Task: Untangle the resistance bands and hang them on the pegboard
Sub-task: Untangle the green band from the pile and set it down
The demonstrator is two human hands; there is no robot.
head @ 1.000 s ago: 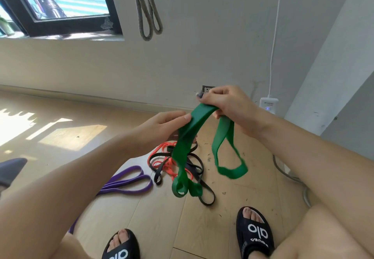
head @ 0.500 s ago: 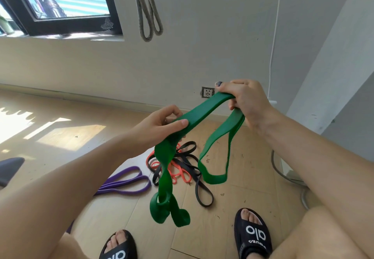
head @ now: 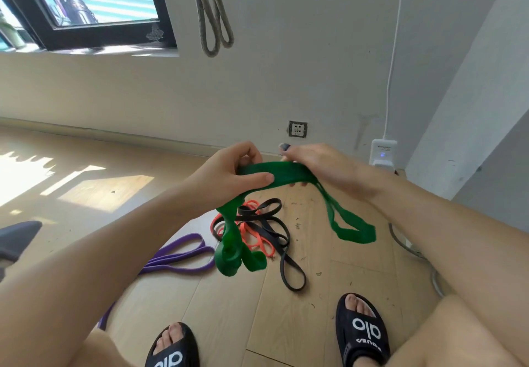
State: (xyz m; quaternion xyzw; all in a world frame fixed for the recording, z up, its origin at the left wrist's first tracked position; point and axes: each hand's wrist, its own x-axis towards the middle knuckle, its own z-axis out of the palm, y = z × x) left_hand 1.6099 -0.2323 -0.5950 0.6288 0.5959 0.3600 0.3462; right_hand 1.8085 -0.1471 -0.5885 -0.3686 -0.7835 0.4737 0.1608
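A home room: wooden floor (head: 71, 183), black-framed window (head: 94, 8), wall socket (head: 297, 129), person in slippers (head: 362, 329).

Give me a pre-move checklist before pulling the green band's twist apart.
1. Left hand grips the green band: ok.
2. Right hand grips it too: ok.
3. Green band clear of the floor pile: ok, it hangs above the orange band and black band.
4. Twisted bunch at the lower left end undone: not ok.
5. Purple band lies apart: ok.
6. Pegboard hook free: cannot tell, out of view.
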